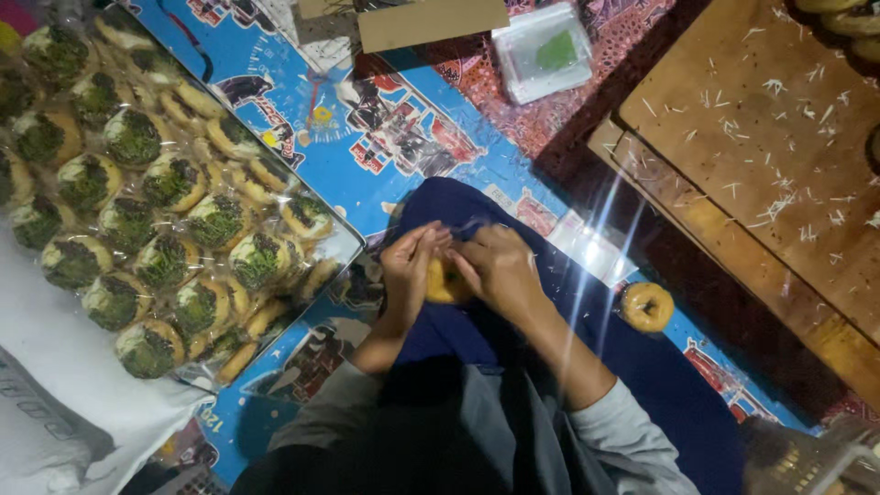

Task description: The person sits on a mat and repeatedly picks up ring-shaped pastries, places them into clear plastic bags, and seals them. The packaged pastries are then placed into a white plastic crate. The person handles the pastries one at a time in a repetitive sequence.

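Doughnut (444,282) pinched between left hand (409,266), right hand (495,268), wrists bent inward.

Left hand (410,266) and right hand (496,268) meet over the lap; fingers curled, seemingly pinching.

wrapped green-topped pastries (165,229), wooden board (761,156), perhaps shreds

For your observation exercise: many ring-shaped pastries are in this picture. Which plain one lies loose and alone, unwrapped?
The plain golden ring pastry on the blue mat, right of the hands. The green-topped pastries sit wrapped in rows; another is held in both hands.
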